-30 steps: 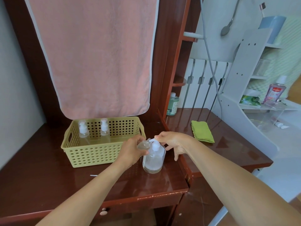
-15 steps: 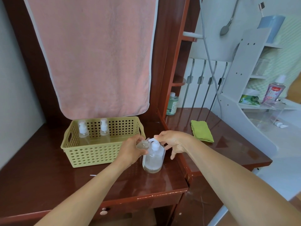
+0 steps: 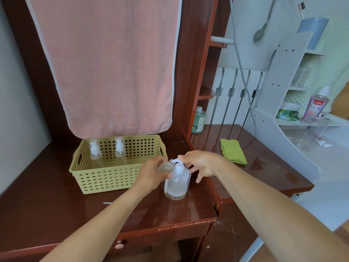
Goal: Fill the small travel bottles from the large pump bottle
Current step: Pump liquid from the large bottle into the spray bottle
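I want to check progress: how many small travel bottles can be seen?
3. Two stand in the basket, left bottle and right bottle; the left hand holds the third bottle. More could be hidden.

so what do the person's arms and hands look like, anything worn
Both forearms are bare to the frame edge, with no sleeves. The left hand and right hand have no gloves, and no watch, bracelet or ring shows.
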Demonstrator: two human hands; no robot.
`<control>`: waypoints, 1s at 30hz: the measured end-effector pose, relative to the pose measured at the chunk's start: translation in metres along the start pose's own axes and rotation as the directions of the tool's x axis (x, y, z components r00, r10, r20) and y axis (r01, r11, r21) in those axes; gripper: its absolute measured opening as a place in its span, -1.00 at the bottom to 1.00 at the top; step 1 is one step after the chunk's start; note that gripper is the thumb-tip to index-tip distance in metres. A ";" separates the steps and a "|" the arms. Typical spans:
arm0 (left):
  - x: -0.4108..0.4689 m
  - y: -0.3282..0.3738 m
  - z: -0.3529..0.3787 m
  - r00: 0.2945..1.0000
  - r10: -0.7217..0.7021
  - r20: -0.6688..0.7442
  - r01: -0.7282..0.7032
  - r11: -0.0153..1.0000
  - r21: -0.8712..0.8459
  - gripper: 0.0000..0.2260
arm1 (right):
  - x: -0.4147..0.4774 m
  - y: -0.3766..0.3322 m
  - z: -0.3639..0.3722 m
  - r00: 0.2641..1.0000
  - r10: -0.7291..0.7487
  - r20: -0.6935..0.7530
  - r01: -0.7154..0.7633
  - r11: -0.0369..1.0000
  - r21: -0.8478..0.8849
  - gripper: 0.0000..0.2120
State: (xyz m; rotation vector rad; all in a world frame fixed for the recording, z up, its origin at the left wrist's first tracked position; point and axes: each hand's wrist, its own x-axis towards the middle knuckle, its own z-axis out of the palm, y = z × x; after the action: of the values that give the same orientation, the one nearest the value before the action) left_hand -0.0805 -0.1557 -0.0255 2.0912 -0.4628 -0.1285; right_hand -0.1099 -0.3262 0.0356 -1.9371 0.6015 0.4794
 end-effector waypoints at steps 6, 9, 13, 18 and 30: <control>-0.001 0.002 0.001 1.000 0.008 -0.005 -0.008 1.000 0.001 -0.71 | 0.004 -0.001 0.005 0.999 -0.027 -0.040 0.026 0.999 -0.036 -0.55; 0.000 0.000 0.001 1.000 -0.002 -0.006 0.002 1.000 0.006 -0.71 | 0.007 0.001 0.010 0.996 -0.051 -0.071 0.048 0.998 -0.049 -0.62; 0.000 0.000 0.002 1.000 0.005 -0.004 -0.005 1.000 0.001 -0.70 | 0.004 0.004 0.002 0.999 -0.040 -0.027 0.040 0.999 -0.019 -0.52; -0.001 0.001 0.001 1.000 0.011 -0.016 -0.011 1.000 -0.001 -0.70 | 0.001 0.000 0.001 0.999 -0.037 -0.027 0.037 0.999 0.006 -0.47; -0.005 0.004 0.001 1.000 -0.012 -0.027 0.011 0.998 -0.054 -0.74 | -0.004 0.003 0.010 0.991 -0.072 -0.116 0.070 0.997 -0.015 -0.51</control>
State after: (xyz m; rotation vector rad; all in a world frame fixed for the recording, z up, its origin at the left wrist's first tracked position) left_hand -0.0863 -0.1567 -0.0230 2.0406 -0.4263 -0.1183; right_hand -0.1156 -0.3175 0.0317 -1.9999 0.6029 0.3274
